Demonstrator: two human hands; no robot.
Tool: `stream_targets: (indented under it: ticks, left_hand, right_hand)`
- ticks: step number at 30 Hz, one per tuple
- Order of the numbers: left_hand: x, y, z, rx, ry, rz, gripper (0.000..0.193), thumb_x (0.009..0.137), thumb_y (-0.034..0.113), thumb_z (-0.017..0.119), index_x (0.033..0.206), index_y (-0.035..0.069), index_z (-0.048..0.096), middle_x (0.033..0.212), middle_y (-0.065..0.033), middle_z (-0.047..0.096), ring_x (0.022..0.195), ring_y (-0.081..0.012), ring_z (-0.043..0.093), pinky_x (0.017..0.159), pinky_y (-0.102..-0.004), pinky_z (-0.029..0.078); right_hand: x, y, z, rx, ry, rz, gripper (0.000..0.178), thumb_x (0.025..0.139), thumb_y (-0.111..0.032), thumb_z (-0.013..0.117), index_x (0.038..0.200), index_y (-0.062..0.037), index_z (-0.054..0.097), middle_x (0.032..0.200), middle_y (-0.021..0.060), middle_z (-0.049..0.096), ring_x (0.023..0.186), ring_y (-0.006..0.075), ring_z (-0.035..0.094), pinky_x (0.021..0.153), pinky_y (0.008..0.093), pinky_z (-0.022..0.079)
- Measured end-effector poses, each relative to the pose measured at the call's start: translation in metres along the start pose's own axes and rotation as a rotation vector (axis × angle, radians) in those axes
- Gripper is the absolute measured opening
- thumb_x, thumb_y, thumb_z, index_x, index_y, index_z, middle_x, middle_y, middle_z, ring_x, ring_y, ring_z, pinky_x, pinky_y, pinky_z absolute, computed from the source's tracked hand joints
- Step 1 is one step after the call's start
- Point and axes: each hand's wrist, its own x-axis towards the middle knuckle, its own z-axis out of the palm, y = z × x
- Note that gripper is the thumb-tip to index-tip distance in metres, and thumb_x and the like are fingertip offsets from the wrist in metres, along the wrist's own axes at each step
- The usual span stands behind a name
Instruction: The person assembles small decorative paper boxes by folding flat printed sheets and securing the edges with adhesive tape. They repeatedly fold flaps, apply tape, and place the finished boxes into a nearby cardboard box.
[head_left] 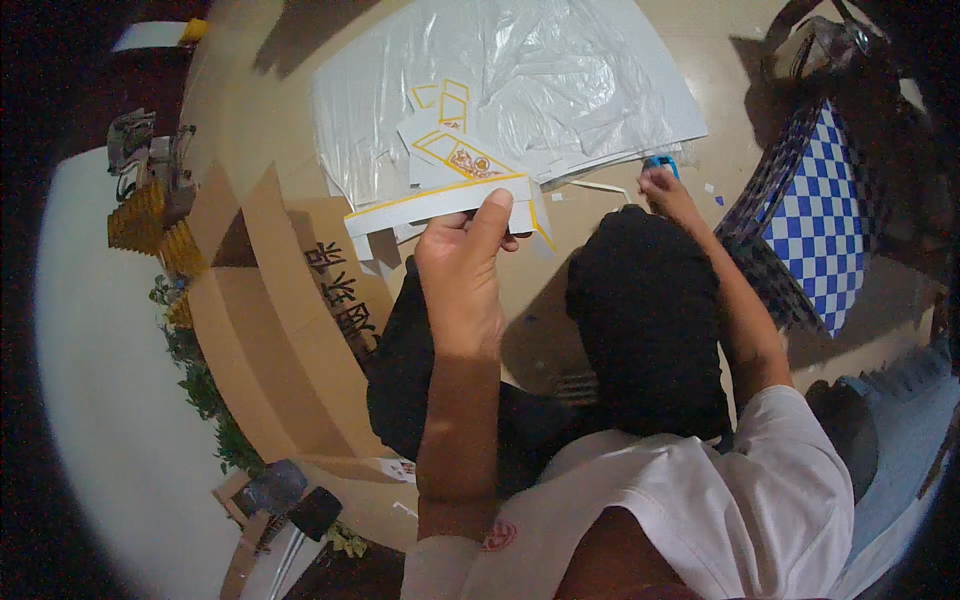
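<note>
My left hand (462,265) is closed on one end of a long white card strip (400,212) with a yellow edge, thumb on top. The strip is held up, pointing left. Behind it lie white cut card pieces (465,150) with yellow outlines and a small reddish-brown print. Further right, my right hand (668,195) is down near the floor, fingers curled around a small blue object (660,163). Its kind cannot be made out. A thin white strip (600,186) rests on the floor to its left.
A stack of white sheets under clear plastic (570,80) lies ahead. On the left are an opened cardboard box (290,350) and green leaves (205,390). A blue-and-white checkered piece (820,225) stands to the right, beyond my dark-clothed knee (650,310). Small white scraps (709,188) dot the floor.
</note>
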Motion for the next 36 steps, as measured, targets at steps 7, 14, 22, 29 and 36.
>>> stream_targets:
  ticks: [7, 14, 22, 29, 36]
  left_hand:
    - [-0.01, 0.016, 0.002, 0.016, -0.004, 0.101, 0.018, 0.087, 0.011, 0.067, 0.099, -0.003, 0.066, 0.085, -0.0017, 0.065, 0.072, -0.0055, 0.055, 0.064, -0.0216, 0.044]
    - [-0.028, 0.033, -0.001, 0.094, 0.032, 0.255, 0.019, 0.088, 0.01, 0.066, 0.098, -0.006, 0.066, 0.084, -0.0041, 0.067, 0.07, -0.0069, 0.058, 0.063, -0.0239, 0.047]
    - [-0.04, 0.04, -0.013, 0.209, 0.08, 0.35, 0.016, 0.085, 0.01, 0.067, 0.088, -0.005, 0.068, 0.073, -0.0045, 0.067, 0.063, -0.0066, 0.057, 0.06, -0.0243, 0.046]
    - [-0.046, 0.042, -0.018, 0.354, 0.019, 0.391, 0.023, 0.089, 0.013, 0.066, 0.101, -0.007, 0.066, 0.09, -0.0087, 0.068, 0.076, -0.0102, 0.062, 0.067, -0.0261, 0.052]
    - [-0.047, 0.041, -0.017, 0.388, -0.003, 0.448, 0.028, 0.09, 0.018, 0.067, 0.102, -0.007, 0.066, 0.091, -0.0095, 0.069, 0.08, -0.0125, 0.062, 0.071, -0.0279, 0.052]
  right_hand:
    - [-0.115, -0.3, 0.093, 0.081, -0.507, -0.548, 0.064, 0.09, -0.017, 0.064, 0.146, -0.0104, 0.033, 0.081, -0.0012, 0.05, 0.076, 0.0073, 0.047, 0.072, 0.0213, 0.041]
    - [-0.147, -0.325, 0.122, 0.01, -0.575, -0.624, 0.069, 0.089, -0.022, 0.066, 0.147, -0.0086, 0.031, 0.081, -0.0011, 0.05, 0.077, 0.0068, 0.047, 0.074, 0.0215, 0.041]
    - [-0.163, -0.329, 0.137, -0.045, -0.524, -0.656, 0.06, 0.092, -0.011, 0.061, 0.145, -0.0097, 0.034, 0.084, 0.0028, 0.056, 0.08, 0.0095, 0.054, 0.073, 0.0252, 0.045]
    - [-0.17, -0.33, 0.14, -0.085, -0.459, -0.644, 0.055, 0.091, -0.009, 0.062, 0.141, -0.0092, 0.039, 0.083, 0.0028, 0.056, 0.078, 0.0087, 0.054, 0.071, 0.0243, 0.045]
    - [-0.176, -0.331, 0.141, -0.258, -0.33, -0.675, 0.039, 0.091, -0.014, 0.06, 0.129, -0.007, 0.051, 0.077, 0.0036, 0.058, 0.067, 0.009, 0.054, 0.062, 0.0258, 0.046]
